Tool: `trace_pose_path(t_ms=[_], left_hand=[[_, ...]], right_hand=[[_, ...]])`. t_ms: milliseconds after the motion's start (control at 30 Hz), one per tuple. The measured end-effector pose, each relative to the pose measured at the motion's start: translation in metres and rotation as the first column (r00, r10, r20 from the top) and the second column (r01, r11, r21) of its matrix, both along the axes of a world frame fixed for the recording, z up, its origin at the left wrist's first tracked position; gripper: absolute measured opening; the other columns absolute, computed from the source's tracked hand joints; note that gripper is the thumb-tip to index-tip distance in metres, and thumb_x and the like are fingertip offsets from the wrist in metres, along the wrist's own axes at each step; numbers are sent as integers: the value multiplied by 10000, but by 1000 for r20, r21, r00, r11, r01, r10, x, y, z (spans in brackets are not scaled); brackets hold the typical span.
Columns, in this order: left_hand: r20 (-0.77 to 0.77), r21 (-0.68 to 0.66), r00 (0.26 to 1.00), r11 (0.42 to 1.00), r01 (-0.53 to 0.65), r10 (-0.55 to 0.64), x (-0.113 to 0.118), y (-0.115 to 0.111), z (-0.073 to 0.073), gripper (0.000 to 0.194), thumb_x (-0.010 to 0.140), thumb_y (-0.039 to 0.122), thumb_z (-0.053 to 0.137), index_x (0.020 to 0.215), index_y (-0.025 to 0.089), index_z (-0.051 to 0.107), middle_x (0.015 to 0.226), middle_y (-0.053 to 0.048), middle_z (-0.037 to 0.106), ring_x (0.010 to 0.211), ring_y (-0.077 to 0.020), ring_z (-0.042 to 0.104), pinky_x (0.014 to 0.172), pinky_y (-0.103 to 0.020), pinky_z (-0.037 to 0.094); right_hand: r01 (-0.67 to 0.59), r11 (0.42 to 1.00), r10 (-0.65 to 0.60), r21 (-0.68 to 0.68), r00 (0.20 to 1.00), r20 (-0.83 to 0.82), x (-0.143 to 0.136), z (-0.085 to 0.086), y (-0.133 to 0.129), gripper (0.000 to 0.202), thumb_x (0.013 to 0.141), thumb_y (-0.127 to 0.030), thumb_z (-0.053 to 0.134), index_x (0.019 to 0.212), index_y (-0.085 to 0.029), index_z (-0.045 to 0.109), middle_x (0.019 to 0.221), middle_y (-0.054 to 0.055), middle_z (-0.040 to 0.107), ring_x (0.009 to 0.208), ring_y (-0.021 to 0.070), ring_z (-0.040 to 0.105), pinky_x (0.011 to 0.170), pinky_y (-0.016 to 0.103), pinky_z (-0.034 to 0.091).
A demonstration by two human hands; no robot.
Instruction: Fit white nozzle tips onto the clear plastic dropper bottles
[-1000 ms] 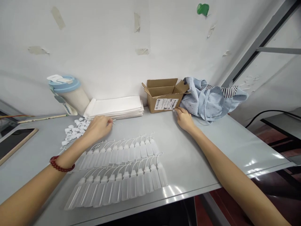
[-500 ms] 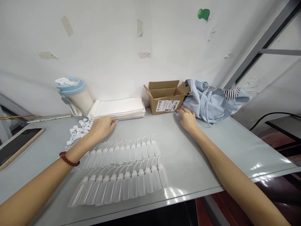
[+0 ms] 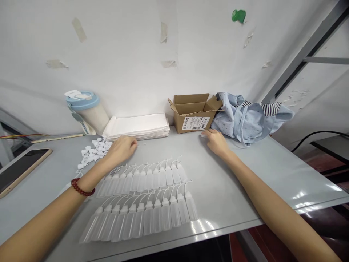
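Two rows of translucent plastic squeeze bottles [image 3: 148, 217] with thin curved spouts lie side by side on the grey table [image 3: 226, 196]. Behind the far row, my left hand [image 3: 123, 149] rests with curled fingers in front of a stack of white paper sheets [image 3: 139, 125]; anything inside its fingertips is hidden. Beside that hand lies a pile of small white caps [image 3: 94, 150]. My right hand [image 3: 217, 142] is on the tabletop before an open cardboard box [image 3: 191, 116], fingers drawn together. A small, clear piece [image 3: 203, 135] shows at its fingertips, too small to name.
A tumbler with a blue lid [image 3: 87, 109] leans by the wall at the left. At the left edge lies a phone [image 3: 21, 169]. Bunched light-blue cloth [image 3: 245, 120] with straps sits right of the box. The table's front edge runs just below the near bottle row.
My right hand has drawn slightly back from the box's front. The small bits seen at my left fingertips are now mostly out of sight. The view has shifted a little.
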State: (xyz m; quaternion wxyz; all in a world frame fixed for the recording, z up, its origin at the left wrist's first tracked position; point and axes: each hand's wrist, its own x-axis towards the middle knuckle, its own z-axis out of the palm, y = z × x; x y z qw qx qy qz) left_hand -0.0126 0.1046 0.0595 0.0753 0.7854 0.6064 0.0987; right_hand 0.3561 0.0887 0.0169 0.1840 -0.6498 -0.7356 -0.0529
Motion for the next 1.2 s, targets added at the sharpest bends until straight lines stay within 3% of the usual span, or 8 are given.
trace_pose_path(t_ms=[133, 333, 467, 667, 800, 1067, 1200], left_hand=[[271, 7, 963, 1000, -2, 0, 12, -14, 13, 214, 783, 342, 515, 784, 175, 648, 953, -96, 687, 962, -289, 610, 829, -368, 463], [635, -136, 772, 988, 75, 29, 45, -49, 36, 290, 817, 454, 545, 833, 183, 648, 897, -59, 718, 844, -211, 652, 794, -333, 506], [769, -229, 637, 954, 194, 55, 65, -62, 42, 270, 811, 429, 593, 801, 170, 672, 849, -58, 719, 774, -179, 661, 754, -315, 539], [864, -275, 495, 912, 304, 96, 87, -68, 37, 234, 824, 378, 626, 762, 163, 692, 742, -26, 699, 680, -138, 659, 717, -275, 562], [874, -270, 474, 916, 297, 104, 96, -69, 33, 198, 833, 333, 644, 748, 167, 710, 682, -3, 695, 645, -118, 653, 694, -232, 550], [871, -245, 481, 937, 249, 100, 100, -67, 29, 180, 854, 325, 628, 798, 169, 697, 647, 14, 684, 632, -116, 651, 684, -221, 523], [868, -243, 488, 936, 255, 93, 99, -69, 29, 191, 858, 335, 606, 813, 166, 683, 655, 13, 674, 633, -121, 648, 671, -233, 514]], right_hand=[[-122, 989, 130, 79, 987, -99, -15, 1, -5, 438, 717, 44, 448, 1060, -134, 654, 1073, 141, 679, 1016, 279, 603, 834, 364, 463], [-290, 924, 348, 251, 909, -228, -44, 8, -23, 303, 809, -64, 504, 1071, -177, 606, 1013, 103, 677, 935, 249, 641, 815, 375, 505], [-372, 859, 471, 351, 842, -262, -65, 15, -41, 266, 867, -123, 512, 1113, -206, 571, 1030, 93, 669, 927, 227, 646, 808, 366, 524], [-510, 762, 622, 399, 750, -227, -85, 18, -60, 338, 906, -88, 470, 1227, -192, 498, 1094, 126, 650, 996, 225, 634, 831, 375, 546], [-550, 725, 664, 415, 719, -207, -88, 16, -62, 391, 898, -51, 449, 1257, -204, 465, 1073, 122, 659, 989, 240, 634, 812, 405, 555], [-505, 752, 644, 425, 699, -310, -89, 15, -64, 402, 910, -57, 461, 1259, -255, 446, 1143, 97, 637, 1046, 214, 617, 809, 374, 558], [-531, 730, 675, 431, 660, -330, -91, 18, -67, 419, 913, -51, 462, 1270, -270, 469, 1111, 78, 644, 1012, 197, 623, 815, 351, 553]])
